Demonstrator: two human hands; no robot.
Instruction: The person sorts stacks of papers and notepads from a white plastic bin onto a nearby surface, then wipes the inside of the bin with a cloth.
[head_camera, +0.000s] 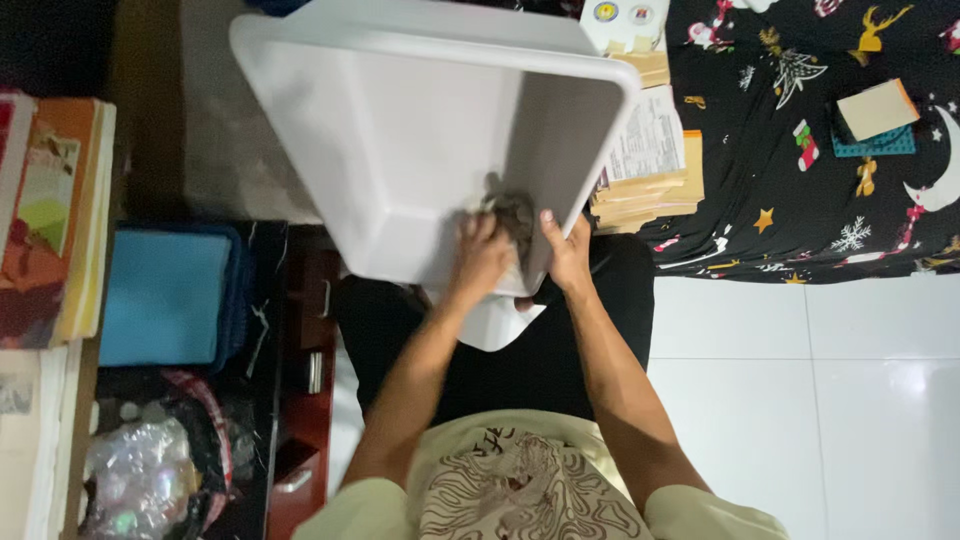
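Observation:
A large white plastic tub (400, 130) is tilted toward me, its open inside facing the camera. My left hand (480, 255) presses a crumpled grey cloth (512, 212) against the tub's inner wall near the lower right corner. My right hand (568, 252) grips the tub's near rim at that corner, thumb inside. My forearms reach up from my lap, over black trousers.
A stack of brown envelopes and papers (650, 170) lies right of the tub, on a dark patterned bedcover (820, 180). At the left are books (55, 210), a blue folded cloth (165, 295) and a plastic bag (140, 475). White tiled floor (820, 400) lies to the right.

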